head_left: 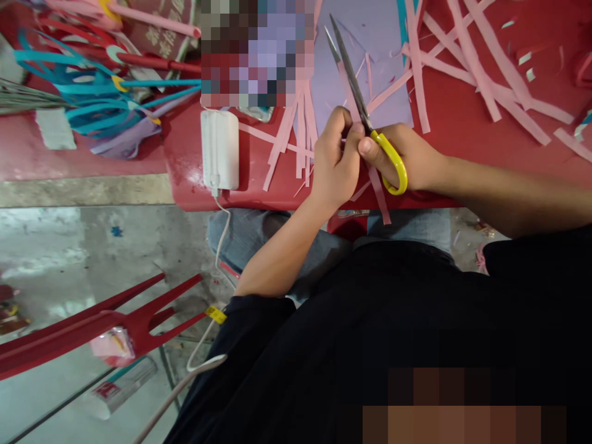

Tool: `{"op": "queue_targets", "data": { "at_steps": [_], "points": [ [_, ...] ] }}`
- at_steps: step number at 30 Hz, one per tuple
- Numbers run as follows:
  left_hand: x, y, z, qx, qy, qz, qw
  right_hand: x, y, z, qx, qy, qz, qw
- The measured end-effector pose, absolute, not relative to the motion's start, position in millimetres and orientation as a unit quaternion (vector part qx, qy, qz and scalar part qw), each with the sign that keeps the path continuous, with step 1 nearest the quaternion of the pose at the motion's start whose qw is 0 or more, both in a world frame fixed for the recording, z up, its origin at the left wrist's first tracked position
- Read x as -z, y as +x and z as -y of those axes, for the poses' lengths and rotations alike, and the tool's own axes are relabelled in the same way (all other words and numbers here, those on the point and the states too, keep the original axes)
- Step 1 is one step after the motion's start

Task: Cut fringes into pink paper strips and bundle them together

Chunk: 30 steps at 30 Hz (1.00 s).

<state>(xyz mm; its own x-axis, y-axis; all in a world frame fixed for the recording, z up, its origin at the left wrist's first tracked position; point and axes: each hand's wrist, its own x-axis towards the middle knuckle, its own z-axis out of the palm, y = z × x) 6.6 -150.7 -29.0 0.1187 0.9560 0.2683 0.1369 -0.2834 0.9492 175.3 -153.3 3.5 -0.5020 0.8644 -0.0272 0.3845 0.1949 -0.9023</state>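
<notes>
Near the front edge of the red table, my left hand (340, 157) is closed with a pink strip (354, 102) pinched between thumb and fingers. The strip's lower end hangs past the table edge. My right hand (407, 154) grips a pair of scissors (355, 89) by its yellow handles. Their blades point up and away, slightly parted, and run alongside the strip. Below the blades is a lilac sheet (383, 92) with thin scraps on it. Several more pink strips (300, 123) lie just beyond my left hand.
A white power bank (221, 151) with a cable stands at the table's left corner. Loose pink strips (490, 74) spread over the right side. Blue looped strips (102, 98) lie on the far left. A red chair (134, 320) is at lower left.
</notes>
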Motion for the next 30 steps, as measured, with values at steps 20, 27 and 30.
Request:
{"op": "queue_targets", "data": {
  "at_steps": [20,27,30],
  "points": [
    [31.9,6.0,150.7,-0.501,0.614,-0.432,0.431,-3.6,175.7,153.7,-0.486,-0.439,0.715,0.245],
    [30.4,6.1,151.4,-0.497,0.612,-0.439,0.431,-5.2,176.5,154.6,-0.487,-0.430,0.720,0.245],
    [29.1,6.7,151.3,-0.510,0.622,-0.427,0.412,-4.5,176.7,154.2,-0.476,-0.432,0.725,0.247]
  ]
}}
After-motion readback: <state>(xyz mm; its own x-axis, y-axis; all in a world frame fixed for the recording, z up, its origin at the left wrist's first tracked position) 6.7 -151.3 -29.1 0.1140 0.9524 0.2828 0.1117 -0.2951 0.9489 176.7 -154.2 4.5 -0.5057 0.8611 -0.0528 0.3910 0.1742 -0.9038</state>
